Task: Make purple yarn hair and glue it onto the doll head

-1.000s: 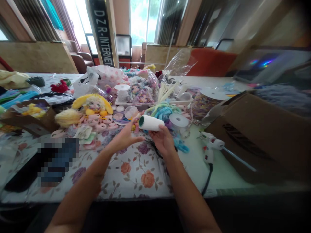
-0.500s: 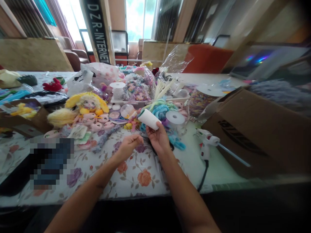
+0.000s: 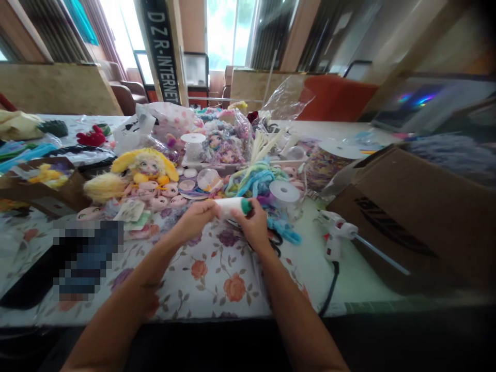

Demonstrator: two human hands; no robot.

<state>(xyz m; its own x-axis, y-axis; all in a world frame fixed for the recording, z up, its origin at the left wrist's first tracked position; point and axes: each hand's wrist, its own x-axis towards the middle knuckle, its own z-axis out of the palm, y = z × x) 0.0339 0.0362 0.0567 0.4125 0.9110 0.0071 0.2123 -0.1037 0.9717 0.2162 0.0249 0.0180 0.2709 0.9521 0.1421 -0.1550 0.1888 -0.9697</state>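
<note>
A spool of white thread [image 3: 229, 207] with a green end lies level between my hands, just above the flowered tablecloth [image 3: 217, 287]. My right hand [image 3: 253, 222] is closed around its green end, thumb along the near side. At the white end, my left hand [image 3: 199, 217] has its fingers pinched together against the spool; whether they also hold a loose thread end is too fine to see. Black-handled scissors [image 3: 276, 240] lie partly hidden beside my right wrist. Blue and green yarn [image 3: 256, 178] is heaped behind the spool.
A white glue gun [image 3: 335, 232] with a glue stick and cord lies at the right, before a large cardboard box [image 3: 411, 217]. Doll faces [image 3: 155, 194], a yellow-eared doll [image 3: 145, 165] and a ribbon reel [image 3: 284, 191] crowd the middle. A blurred-out dark object [image 3: 89, 258] lies left.
My right hand has turned the spool, so its green end now points right. My left hand has moved up to the spool's other end. The view has shifted slightly.
</note>
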